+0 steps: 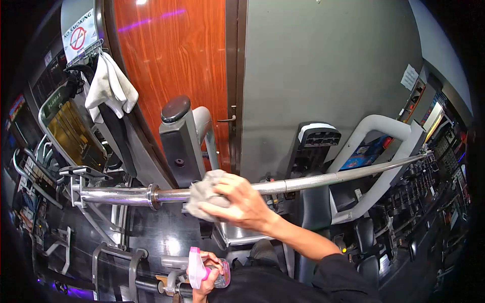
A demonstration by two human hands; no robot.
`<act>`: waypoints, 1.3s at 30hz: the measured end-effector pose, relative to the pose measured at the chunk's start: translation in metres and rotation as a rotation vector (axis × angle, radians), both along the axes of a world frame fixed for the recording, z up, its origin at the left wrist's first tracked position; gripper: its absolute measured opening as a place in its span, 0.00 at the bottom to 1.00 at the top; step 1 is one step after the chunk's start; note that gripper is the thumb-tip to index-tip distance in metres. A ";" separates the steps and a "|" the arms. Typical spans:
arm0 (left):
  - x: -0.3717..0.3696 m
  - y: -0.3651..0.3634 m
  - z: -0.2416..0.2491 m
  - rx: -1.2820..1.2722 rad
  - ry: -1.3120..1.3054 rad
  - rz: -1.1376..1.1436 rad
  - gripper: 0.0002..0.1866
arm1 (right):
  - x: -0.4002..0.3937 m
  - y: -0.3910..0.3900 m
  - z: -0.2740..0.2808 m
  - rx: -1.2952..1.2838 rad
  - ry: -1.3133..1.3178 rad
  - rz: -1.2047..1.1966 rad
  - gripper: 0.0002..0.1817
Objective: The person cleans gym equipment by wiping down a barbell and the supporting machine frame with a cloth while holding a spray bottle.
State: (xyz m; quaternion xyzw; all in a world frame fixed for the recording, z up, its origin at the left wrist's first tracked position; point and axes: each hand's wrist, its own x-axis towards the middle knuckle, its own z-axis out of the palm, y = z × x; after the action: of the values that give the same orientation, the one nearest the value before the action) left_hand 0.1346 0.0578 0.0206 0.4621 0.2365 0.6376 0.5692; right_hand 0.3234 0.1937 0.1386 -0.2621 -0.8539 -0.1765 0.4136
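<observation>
A long chrome barbell (313, 181) runs across the view at chest height, its thick sleeve and collar on the left. My right hand (245, 202) presses a crumpled grey cloth (207, 194) around the bar just right of the collar. The fingers are closed on the cloth, which covers that stretch of metal. Lower down, close to my body, my left hand (209, 272) grips a spray bottle (222, 276) with a pink-and-white head. The bottle is partly hidden by the fingers.
Behind the bar stand a grey machine post (179, 141) and a wooden door (172, 60). White cloths (111, 86) hang from a rack at left. A pale curved frame (389, 126) rises on the right. Dumbbell racks (411, 187) are beyond it. Machine frames (118, 262) stand at lower left.
</observation>
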 end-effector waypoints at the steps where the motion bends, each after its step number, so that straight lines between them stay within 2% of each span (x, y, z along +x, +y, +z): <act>1: -0.002 0.000 0.000 -0.004 -0.004 0.006 0.26 | 0.013 -0.005 -0.003 0.010 0.033 -0.038 0.23; 3: -0.005 0.000 -0.004 -0.029 0.000 0.010 0.27 | 0.046 -0.021 -0.008 -0.001 0.106 -0.137 0.20; 6: -0.006 0.006 -0.001 -0.015 0.050 0.016 0.27 | 0.111 -0.048 -0.030 0.050 0.130 -0.356 0.26; 7: -0.005 0.008 0.003 -0.021 0.047 0.019 0.27 | 0.127 -0.064 -0.029 -0.075 0.205 -0.484 0.25; 10: -0.009 0.013 0.003 -0.001 0.147 -0.060 0.28 | 0.156 -0.086 -0.034 -0.037 0.505 -0.804 0.26; 12: -0.005 0.016 0.002 -0.019 0.086 -0.061 0.28 | 0.156 -0.084 -0.046 0.023 0.761 -0.860 0.29; 14: -0.002 0.018 0.001 -0.040 0.026 -0.059 0.28 | 0.137 -0.076 -0.055 0.088 0.737 -0.806 0.28; 15: -0.002 0.019 0.002 -0.037 0.032 -0.073 0.29 | 0.123 -0.067 -0.059 0.083 0.755 -0.671 0.25; 17: -0.004 0.017 0.002 -0.038 0.042 -0.090 0.29 | 0.082 -0.052 -0.062 -0.018 0.694 -0.549 0.19; 18: -0.005 0.015 0.003 -0.025 0.043 -0.084 0.28 | 0.065 -0.044 -0.069 0.039 0.558 -0.508 0.16; 19: -0.003 0.016 0.005 -0.006 0.038 -0.078 0.28 | 0.045 -0.037 -0.074 0.036 0.574 -0.415 0.14; 24: -0.009 0.004 0.003 -0.001 -0.011 -0.017 0.29 | -0.022 -0.032 -0.083 -0.126 0.595 0.127 0.21; 26: -0.015 -0.001 0.002 0.003 0.020 0.018 0.29 | -0.033 -0.037 -0.096 -0.361 0.600 0.422 0.22; 28: -0.021 -0.007 0.002 0.007 0.038 0.059 0.29 | -0.041 -0.049 -0.110 -0.716 0.644 0.431 0.25; 30: -0.025 -0.013 0.005 -0.038 0.126 0.128 0.30 | -0.050 -0.052 -0.135 -1.020 0.825 0.478 0.25; 31: -0.026 -0.016 0.003 -0.042 0.129 0.148 0.31 | -0.060 -0.061 -0.138 -1.256 1.163 0.626 0.20; 32: -0.029 -0.018 0.002 -0.041 0.126 0.160 0.31 | -0.060 -0.063 -0.151 -1.290 1.241 0.391 0.20; 34: -0.033 -0.024 -0.002 -0.074 0.111 0.198 0.31 | -0.061 -0.056 -0.149 -1.391 1.626 0.273 0.18; 35: -0.034 -0.026 -0.004 -0.085 0.126 0.218 0.31 | -0.055 -0.052 -0.146 -1.607 1.911 0.161 0.16; 36: -0.035 -0.027 -0.006 -0.084 0.123 0.218 0.31 | -0.048 -0.049 -0.126 -1.644 1.877 0.349 0.18; 38: -0.038 -0.029 -0.008 -0.049 0.170 0.245 0.31 | -0.041 -0.039 -0.096 -1.727 1.988 0.550 0.26; 39: -0.038 -0.030 -0.008 -0.050 0.171 0.244 0.31 | -0.035 -0.028 -0.097 -1.703 1.928 1.505 0.30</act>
State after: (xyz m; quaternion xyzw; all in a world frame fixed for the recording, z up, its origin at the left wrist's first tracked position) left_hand 0.0963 0.0279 0.0127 0.4682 0.3543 0.6543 0.4766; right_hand 0.2889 0.1661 0.0419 0.0591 -0.0344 0.8492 0.5235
